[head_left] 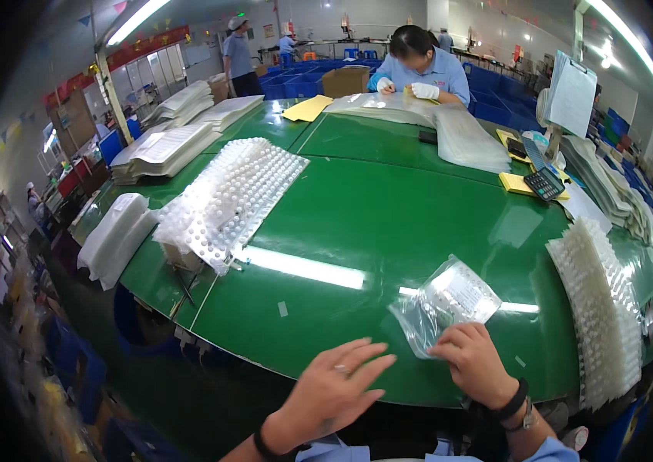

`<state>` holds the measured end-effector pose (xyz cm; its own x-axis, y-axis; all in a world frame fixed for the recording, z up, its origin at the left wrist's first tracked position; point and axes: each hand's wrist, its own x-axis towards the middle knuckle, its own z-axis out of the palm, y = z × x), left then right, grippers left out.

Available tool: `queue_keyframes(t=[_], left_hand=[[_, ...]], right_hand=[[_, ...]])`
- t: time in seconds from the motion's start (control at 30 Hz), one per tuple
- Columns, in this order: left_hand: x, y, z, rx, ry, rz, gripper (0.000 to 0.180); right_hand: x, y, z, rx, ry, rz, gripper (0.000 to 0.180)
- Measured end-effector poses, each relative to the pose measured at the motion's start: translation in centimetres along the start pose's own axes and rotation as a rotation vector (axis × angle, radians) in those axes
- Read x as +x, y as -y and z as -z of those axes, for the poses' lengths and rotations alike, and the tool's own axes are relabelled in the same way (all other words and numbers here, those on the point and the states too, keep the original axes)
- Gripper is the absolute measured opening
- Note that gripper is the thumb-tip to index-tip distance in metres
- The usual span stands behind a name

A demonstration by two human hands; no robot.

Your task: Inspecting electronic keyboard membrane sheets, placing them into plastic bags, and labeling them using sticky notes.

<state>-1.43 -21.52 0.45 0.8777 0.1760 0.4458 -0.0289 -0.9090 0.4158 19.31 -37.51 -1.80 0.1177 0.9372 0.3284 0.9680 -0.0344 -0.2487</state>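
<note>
A clear plastic bag (416, 317) lies on the green tabletop (342, 208) in front of me, with a white printed sheet or label (466, 296) showing at its upper right part. My right hand (478, 363) has its fingers curled at the bag's near edge and pinches it there. To the left of the bag, my left hand (334, 391) hangs above the table's near edge. Its fingers are spread and nothing is in them.
Clear sheets with rows of round domes (241, 189) lie at left; a similar stack (596, 316) stands at right. Far right are a calculator (544, 185) and a clipboard (571, 94). Across the table a gloved co-worker (428, 69) bends over stacked plastic sheets (469, 138).
</note>
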Motion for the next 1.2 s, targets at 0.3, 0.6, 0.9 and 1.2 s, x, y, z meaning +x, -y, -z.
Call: queue_keyframes(t=[0.3, 0.6, 0.9, 1.2], left_hand=[[4.6, -1.9, -7.7, -0.07, 0.219, -0.303, 0.02], [7.1, -4.7, -9.8, -0.334, 0.256, -0.142, 0.013], [8.6, -7.2, -12.4, -0.936, 0.593, 0.137, 0.024], [9.3, -7.0, -11.9, -0.794, 0.695, 0.084, 0.024]], right_hand=[[-8.6, 0.7, 1.9, 0.119, -0.39, -0.317, 0.022], [-11.9, 1.7, 1.7, 0.669, -0.64, -0.726, 0.019], [-12.4, 0.3, 0.6, 1.166, -0.38, -0.814, 0.025], [-12.9, -0.7, 0.1, 1.321, -0.318, -0.703, 0.028]])
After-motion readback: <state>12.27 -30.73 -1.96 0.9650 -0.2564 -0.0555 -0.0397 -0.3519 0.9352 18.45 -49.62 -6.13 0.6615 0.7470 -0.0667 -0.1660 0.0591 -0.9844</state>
